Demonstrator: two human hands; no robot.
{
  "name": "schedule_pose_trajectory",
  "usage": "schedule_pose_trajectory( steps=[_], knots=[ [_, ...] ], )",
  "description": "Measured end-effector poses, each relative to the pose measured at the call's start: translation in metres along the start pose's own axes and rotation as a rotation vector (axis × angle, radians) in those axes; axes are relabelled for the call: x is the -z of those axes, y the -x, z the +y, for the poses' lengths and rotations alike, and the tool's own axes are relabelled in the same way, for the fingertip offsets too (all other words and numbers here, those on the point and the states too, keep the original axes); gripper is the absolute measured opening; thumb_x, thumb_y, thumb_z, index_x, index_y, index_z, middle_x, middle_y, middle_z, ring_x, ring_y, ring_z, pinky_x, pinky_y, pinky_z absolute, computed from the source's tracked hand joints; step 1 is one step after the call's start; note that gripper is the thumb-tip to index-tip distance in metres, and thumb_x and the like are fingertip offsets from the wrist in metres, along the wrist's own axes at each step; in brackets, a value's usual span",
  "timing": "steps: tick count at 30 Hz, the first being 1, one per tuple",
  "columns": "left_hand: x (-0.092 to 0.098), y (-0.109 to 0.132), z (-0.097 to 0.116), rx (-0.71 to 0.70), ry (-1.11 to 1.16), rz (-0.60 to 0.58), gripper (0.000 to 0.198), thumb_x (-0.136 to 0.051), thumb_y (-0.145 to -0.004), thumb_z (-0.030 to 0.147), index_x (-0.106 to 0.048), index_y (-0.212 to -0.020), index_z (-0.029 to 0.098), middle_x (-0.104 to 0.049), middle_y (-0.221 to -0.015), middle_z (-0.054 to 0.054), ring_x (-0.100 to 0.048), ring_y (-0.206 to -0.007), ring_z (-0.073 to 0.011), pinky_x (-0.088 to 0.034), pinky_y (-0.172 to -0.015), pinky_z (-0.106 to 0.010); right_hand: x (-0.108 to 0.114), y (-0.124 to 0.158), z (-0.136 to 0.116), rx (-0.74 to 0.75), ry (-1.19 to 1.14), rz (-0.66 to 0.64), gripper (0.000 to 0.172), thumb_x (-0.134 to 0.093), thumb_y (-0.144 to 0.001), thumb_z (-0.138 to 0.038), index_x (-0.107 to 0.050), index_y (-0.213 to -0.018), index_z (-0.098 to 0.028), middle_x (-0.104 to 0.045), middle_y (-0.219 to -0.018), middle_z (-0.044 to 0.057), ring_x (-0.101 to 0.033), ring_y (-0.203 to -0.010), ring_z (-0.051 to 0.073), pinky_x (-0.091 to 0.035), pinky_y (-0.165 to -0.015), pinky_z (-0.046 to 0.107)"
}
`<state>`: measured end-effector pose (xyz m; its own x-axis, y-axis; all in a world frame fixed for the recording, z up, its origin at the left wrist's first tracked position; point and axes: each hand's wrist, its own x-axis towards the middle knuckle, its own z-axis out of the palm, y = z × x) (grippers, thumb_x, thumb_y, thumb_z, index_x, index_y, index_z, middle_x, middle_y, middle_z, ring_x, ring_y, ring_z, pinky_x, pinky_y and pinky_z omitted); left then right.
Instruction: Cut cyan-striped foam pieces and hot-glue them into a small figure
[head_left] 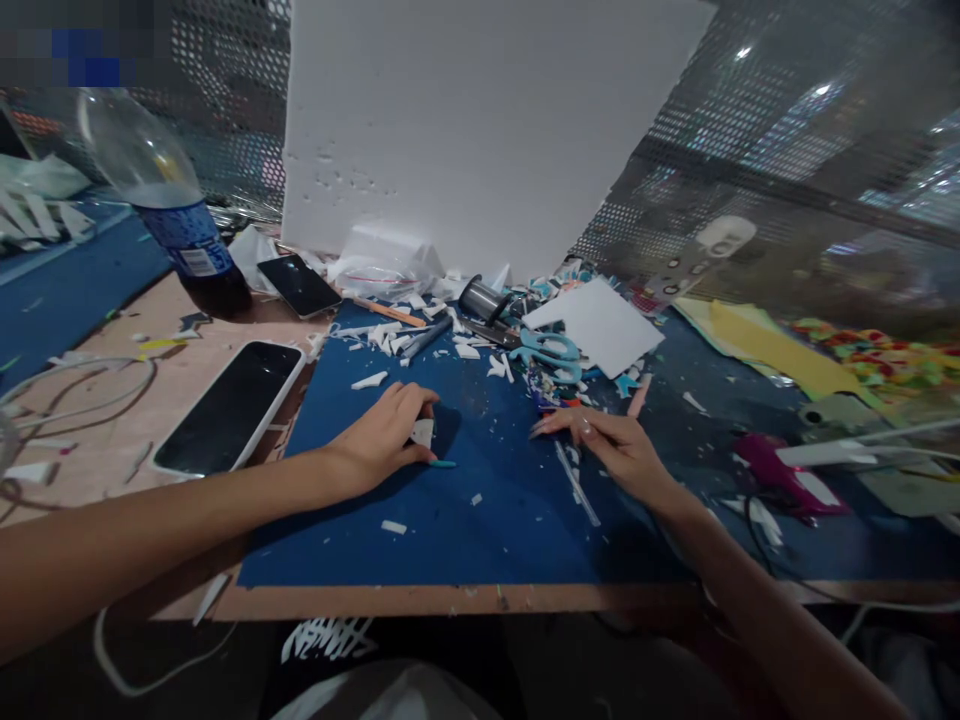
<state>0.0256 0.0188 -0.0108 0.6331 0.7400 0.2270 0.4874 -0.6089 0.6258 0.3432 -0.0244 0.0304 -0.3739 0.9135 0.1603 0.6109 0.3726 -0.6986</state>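
My left hand (386, 435) rests on the blue mat (465, 545), its thumb and fingers curled round a small white piece (423, 432). A short teal strip (442, 464) sticks out by the thumb tip. To the right, my right hand (600, 440) is low over the mat with fingers drawn together at a small heap of bits. Something blue and orange (559, 405) shows just behind those fingertips; whether they grip anything is hidden. A thin clear stick (577, 487) lies below the right hand. Light blue-handled scissors (551, 352) lie beyond it.
White scraps, a wire spool (482, 299) and a white square sheet (604, 330) lie toward the back. At left are a phone (231, 410), another phone (300, 285) and a cola bottle (187, 235). A magenta glue gun (787, 475) sits at right. A white board (480, 120) stands behind.
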Motion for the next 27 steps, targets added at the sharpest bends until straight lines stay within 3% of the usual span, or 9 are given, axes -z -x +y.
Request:
schedule_pose_trajectory(
  steps=[3,6,10,13,18,24,27],
  knots=[
    [-0.002,0.001,-0.002,0.001,0.000,0.010,0.038,-0.062,-0.080,0.029,-0.043,-0.111,0.019,-0.055,-0.100,-0.008,-0.057,-0.092,-0.0232,-0.051,-0.075,-0.035,0.001,-0.004,-0.014,-0.025,0.042,0.013,0.032,-0.040,-0.094,-0.037,-0.071,-0.091,-0.028,-0.073,-0.100,0.006,-0.064,-0.104,0.025,-0.051,-0.085,0.038],
    [-0.003,0.001,-0.005,0.008,-0.006,0.036,0.041,-0.063,-0.078,0.030,-0.042,-0.112,0.019,-0.055,-0.101,-0.009,-0.056,-0.093,-0.0249,-0.051,-0.076,-0.037,-0.003,-0.012,-0.037,0.003,-0.005,0.055,0.033,-0.043,-0.093,-0.041,-0.065,-0.073,-0.026,-0.073,-0.096,0.008,-0.063,-0.105,0.027,-0.048,-0.090,0.042],
    [-0.005,0.003,-0.006,-0.011,-0.007,0.068,0.049,-0.067,-0.075,0.030,-0.040,-0.114,0.018,-0.054,-0.103,-0.009,-0.056,-0.098,-0.0258,-0.050,-0.081,-0.039,-0.020,-0.028,-0.071,-0.093,-0.065,0.181,0.040,-0.043,-0.092,-0.048,-0.059,-0.065,-0.023,-0.071,-0.086,0.009,-0.066,-0.084,0.022,-0.052,-0.079,0.037],
    [-0.005,0.004,-0.006,-0.031,-0.018,0.082,0.052,-0.069,-0.074,0.029,-0.038,-0.114,0.018,-0.053,-0.104,-0.009,-0.056,-0.098,-0.0251,-0.050,-0.081,-0.038,-0.038,-0.041,-0.085,-0.149,-0.264,0.116,0.039,-0.046,-0.090,-0.049,-0.060,-0.068,-0.020,-0.067,-0.075,0.007,-0.062,-0.062,0.016,-0.052,-0.059,0.029],
    [-0.003,0.006,-0.006,-0.053,-0.068,0.121,0.055,-0.071,-0.074,0.029,-0.038,-0.116,0.016,-0.050,-0.107,-0.012,-0.051,-0.102,-0.0284,-0.046,-0.089,-0.045,-0.064,-0.057,-0.083,-0.356,-0.521,0.002,0.042,-0.049,-0.087,-0.052,-0.051,-0.063,-0.018,-0.055,-0.050,-0.001,-0.051,-0.037,0.009,-0.039,-0.035,0.021],
    [0.005,0.007,0.000,-0.043,-0.092,0.164,0.062,-0.073,-0.073,0.039,-0.038,-0.120,0.016,-0.046,-0.115,-0.014,-0.045,-0.109,-0.0319,-0.043,-0.091,-0.049,-0.082,-0.064,-0.068,-0.311,-0.626,-0.035,0.043,-0.053,-0.083,-0.054,-0.053,-0.062,-0.017,-0.051,-0.045,-0.004,-0.045,-0.033,0.006,-0.034,-0.033,0.017],
    [0.011,0.008,0.006,-0.059,-0.088,0.157,0.036,-0.051,-0.090,0.038,-0.042,-0.118,0.018,-0.047,-0.110,-0.011,-0.045,-0.104,-0.0278,-0.042,-0.089,-0.045,-0.088,-0.063,-0.063,-0.297,-0.657,-0.055,0.045,-0.051,-0.082,-0.057,-0.053,-0.064,-0.017,-0.049,-0.044,-0.005,-0.043,-0.031,0.006,-0.032,-0.031,0.017]
  ],
)
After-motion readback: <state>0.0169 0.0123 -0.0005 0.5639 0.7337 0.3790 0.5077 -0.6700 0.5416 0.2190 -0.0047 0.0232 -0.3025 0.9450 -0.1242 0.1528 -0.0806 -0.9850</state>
